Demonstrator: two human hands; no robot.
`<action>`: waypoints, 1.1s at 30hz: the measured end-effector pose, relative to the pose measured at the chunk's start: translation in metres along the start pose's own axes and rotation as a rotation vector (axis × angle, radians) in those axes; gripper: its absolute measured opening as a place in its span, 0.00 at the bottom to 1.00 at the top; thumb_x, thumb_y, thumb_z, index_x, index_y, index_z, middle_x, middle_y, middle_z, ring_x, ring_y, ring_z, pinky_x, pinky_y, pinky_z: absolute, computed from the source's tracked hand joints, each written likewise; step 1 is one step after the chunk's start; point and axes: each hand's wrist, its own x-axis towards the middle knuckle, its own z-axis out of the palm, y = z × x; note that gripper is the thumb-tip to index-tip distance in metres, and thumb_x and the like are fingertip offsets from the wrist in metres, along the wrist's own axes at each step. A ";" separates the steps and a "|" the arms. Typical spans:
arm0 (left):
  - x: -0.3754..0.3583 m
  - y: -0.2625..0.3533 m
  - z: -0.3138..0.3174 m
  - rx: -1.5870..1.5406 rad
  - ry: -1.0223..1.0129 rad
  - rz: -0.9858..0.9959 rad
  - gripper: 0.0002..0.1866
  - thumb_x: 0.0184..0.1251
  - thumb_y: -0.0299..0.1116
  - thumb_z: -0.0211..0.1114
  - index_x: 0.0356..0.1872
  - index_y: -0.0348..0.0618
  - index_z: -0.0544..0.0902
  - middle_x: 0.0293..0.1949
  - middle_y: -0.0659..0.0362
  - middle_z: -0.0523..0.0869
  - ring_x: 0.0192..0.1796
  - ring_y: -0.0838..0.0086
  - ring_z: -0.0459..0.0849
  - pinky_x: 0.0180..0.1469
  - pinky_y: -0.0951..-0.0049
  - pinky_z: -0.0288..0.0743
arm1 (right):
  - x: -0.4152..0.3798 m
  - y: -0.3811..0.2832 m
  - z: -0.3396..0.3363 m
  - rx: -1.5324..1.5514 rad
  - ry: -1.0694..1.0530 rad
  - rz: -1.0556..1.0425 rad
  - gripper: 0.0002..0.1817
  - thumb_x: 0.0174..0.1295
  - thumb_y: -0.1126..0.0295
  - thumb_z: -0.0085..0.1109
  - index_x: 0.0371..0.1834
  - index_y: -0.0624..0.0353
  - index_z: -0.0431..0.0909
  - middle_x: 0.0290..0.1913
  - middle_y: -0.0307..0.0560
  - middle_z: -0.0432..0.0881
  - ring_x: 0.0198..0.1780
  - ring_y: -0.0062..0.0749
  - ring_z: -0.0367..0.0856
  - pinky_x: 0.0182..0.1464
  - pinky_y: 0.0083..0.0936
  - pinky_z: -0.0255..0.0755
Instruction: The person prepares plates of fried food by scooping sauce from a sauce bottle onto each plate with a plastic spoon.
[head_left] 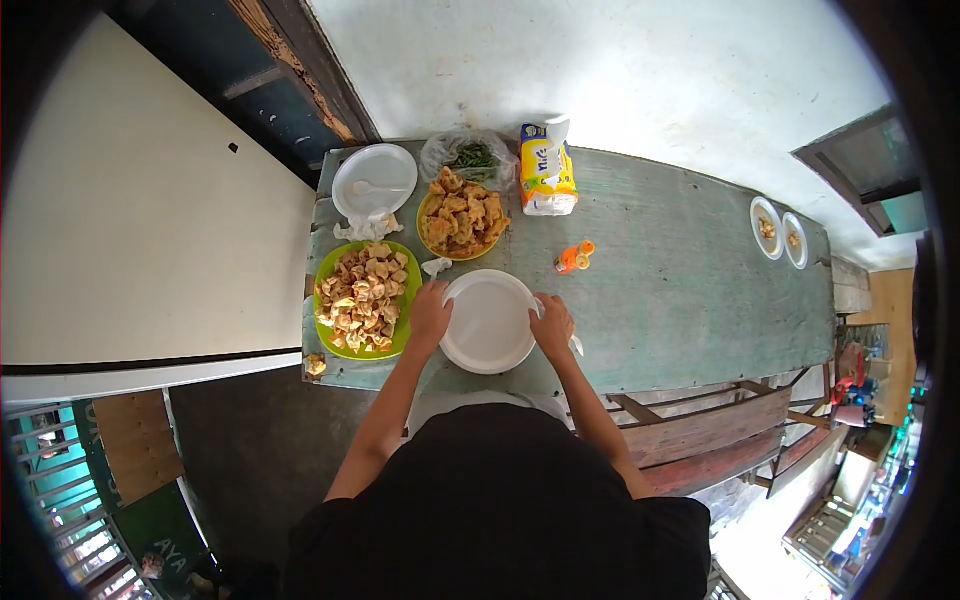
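Grip: left hand (432,312) and right hand (553,328) hold the white plate (490,325) by opposite rims, near the surface's (690,300) front edge. Green board (165,530) reads "AYA". Yellow packet (548,178), rear edge: lettering illegible. White item (577,346) beside right hand: partly hidden.

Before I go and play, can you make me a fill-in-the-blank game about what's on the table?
1. The round plate between the left hand and right hand is coloured ____.
2. The hand nearer the green plate is the ____ one.
3. The utensil on the top-left plate is a ____.
4. The number of plates at the table's far right end is ____.

Missing words: white; left; spoon; two.
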 end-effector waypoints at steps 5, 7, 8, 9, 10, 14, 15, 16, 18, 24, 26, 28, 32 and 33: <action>0.039 -0.006 0.019 0.005 -0.219 0.001 0.13 0.53 0.30 0.64 0.41 0.40 0.81 0.44 0.50 0.79 0.46 0.57 0.78 0.48 0.61 0.72 | 0.024 -0.018 0.002 0.006 -0.074 -0.094 0.16 0.49 0.69 0.62 0.45 0.50 0.79 0.41 0.44 0.77 0.46 0.42 0.77 0.47 0.36 0.71; 0.046 -0.004 0.018 0.006 -0.355 -0.056 0.14 0.55 0.30 0.64 0.43 0.40 0.81 0.46 0.50 0.78 0.46 0.56 0.78 0.49 0.61 0.73 | 0.029 -0.022 0.005 0.022 -0.091 -0.127 0.16 0.50 0.69 0.62 0.45 0.50 0.79 0.42 0.44 0.77 0.47 0.42 0.76 0.47 0.36 0.71; 0.048 -0.004 0.017 -0.006 -0.387 -0.072 0.12 0.55 0.30 0.64 0.41 0.40 0.81 0.44 0.50 0.79 0.46 0.56 0.78 0.48 0.61 0.73 | 0.032 -0.025 0.006 0.040 -0.097 -0.144 0.16 0.50 0.70 0.61 0.45 0.50 0.79 0.42 0.44 0.77 0.48 0.41 0.76 0.48 0.36 0.71; 0.051 -0.003 0.015 -0.017 -0.418 -0.090 0.11 0.55 0.30 0.64 0.39 0.40 0.82 0.42 0.50 0.79 0.45 0.56 0.78 0.47 0.61 0.73 | 0.035 -0.028 0.008 0.059 -0.103 -0.161 0.15 0.51 0.70 0.61 0.45 0.50 0.79 0.42 0.44 0.77 0.48 0.41 0.75 0.48 0.36 0.71; 0.051 -0.001 0.014 -0.015 -0.422 -0.093 0.11 0.55 0.30 0.64 0.39 0.40 0.82 0.42 0.50 0.79 0.45 0.56 0.78 0.47 0.61 0.73 | 0.037 -0.030 0.009 0.060 -0.108 -0.159 0.15 0.51 0.70 0.61 0.45 0.50 0.79 0.42 0.44 0.77 0.48 0.41 0.75 0.48 0.36 0.71; 0.045 -0.003 0.015 -0.027 -0.317 -0.006 0.09 0.55 0.29 0.63 0.37 0.39 0.83 0.38 0.50 0.79 0.43 0.56 0.78 0.45 0.60 0.73 | 0.044 -0.039 0.017 0.070 -0.131 -0.201 0.15 0.51 0.71 0.62 0.44 0.50 0.79 0.42 0.44 0.76 0.48 0.41 0.75 0.48 0.36 0.71; 0.044 -0.002 0.015 -0.054 -0.267 0.030 0.08 0.55 0.28 0.62 0.36 0.38 0.83 0.37 0.50 0.79 0.42 0.57 0.79 0.44 0.61 0.73 | 0.045 -0.041 0.018 0.076 -0.128 -0.211 0.15 0.51 0.71 0.62 0.44 0.50 0.79 0.43 0.43 0.75 0.48 0.41 0.75 0.48 0.35 0.71; 0.044 -0.001 0.015 -0.054 -0.271 0.030 0.08 0.55 0.28 0.62 0.36 0.38 0.83 0.37 0.50 0.79 0.42 0.57 0.79 0.44 0.61 0.73 | 0.047 -0.043 0.019 0.076 -0.130 -0.206 0.15 0.51 0.71 0.62 0.44 0.50 0.79 0.43 0.43 0.75 0.48 0.41 0.75 0.48 0.35 0.71; 0.041 0.002 0.014 -0.078 -0.223 0.051 0.09 0.56 0.27 0.62 0.37 0.37 0.82 0.36 0.51 0.79 0.42 0.57 0.79 0.44 0.61 0.73 | 0.051 -0.046 0.019 0.084 -0.162 -0.200 0.14 0.50 0.71 0.63 0.42 0.49 0.80 0.42 0.43 0.75 0.48 0.41 0.75 0.47 0.35 0.71; 0.036 0.009 0.010 -0.077 -0.180 0.039 0.09 0.56 0.27 0.61 0.37 0.37 0.81 0.36 0.52 0.79 0.42 0.58 0.78 0.44 0.63 0.73 | 0.057 -0.047 0.018 0.101 -0.183 -0.244 0.14 0.47 0.73 0.63 0.39 0.49 0.77 0.41 0.44 0.74 0.47 0.42 0.74 0.44 0.37 0.71; 0.036 0.009 0.011 -0.082 -0.176 0.041 0.08 0.56 0.27 0.61 0.37 0.37 0.81 0.36 0.52 0.79 0.42 0.57 0.78 0.44 0.62 0.73 | 0.058 -0.047 0.018 0.102 -0.185 -0.252 0.15 0.46 0.73 0.63 0.39 0.49 0.77 0.41 0.44 0.73 0.46 0.42 0.74 0.44 0.37 0.71; 0.036 0.008 0.011 -0.087 -0.172 0.043 0.08 0.56 0.26 0.61 0.37 0.37 0.81 0.36 0.52 0.79 0.42 0.57 0.78 0.44 0.62 0.73 | 0.059 -0.050 0.018 0.103 -0.186 -0.261 0.15 0.46 0.73 0.63 0.39 0.48 0.77 0.40 0.44 0.73 0.46 0.42 0.74 0.44 0.37 0.71; 0.034 0.011 0.009 -0.132 -0.147 0.082 0.08 0.57 0.26 0.61 0.38 0.36 0.80 0.37 0.51 0.79 0.43 0.57 0.77 0.45 0.62 0.72 | 0.064 -0.051 0.019 0.102 -0.180 -0.243 0.14 0.46 0.73 0.64 0.37 0.50 0.77 0.39 0.44 0.74 0.45 0.43 0.75 0.43 0.38 0.71; 0.033 0.011 0.008 -0.141 -0.137 0.094 0.08 0.57 0.26 0.61 0.38 0.36 0.80 0.38 0.51 0.78 0.44 0.57 0.77 0.46 0.62 0.72 | 0.065 -0.051 0.020 0.102 -0.172 -0.250 0.13 0.46 0.73 0.64 0.36 0.51 0.77 0.39 0.44 0.75 0.44 0.43 0.76 0.42 0.38 0.71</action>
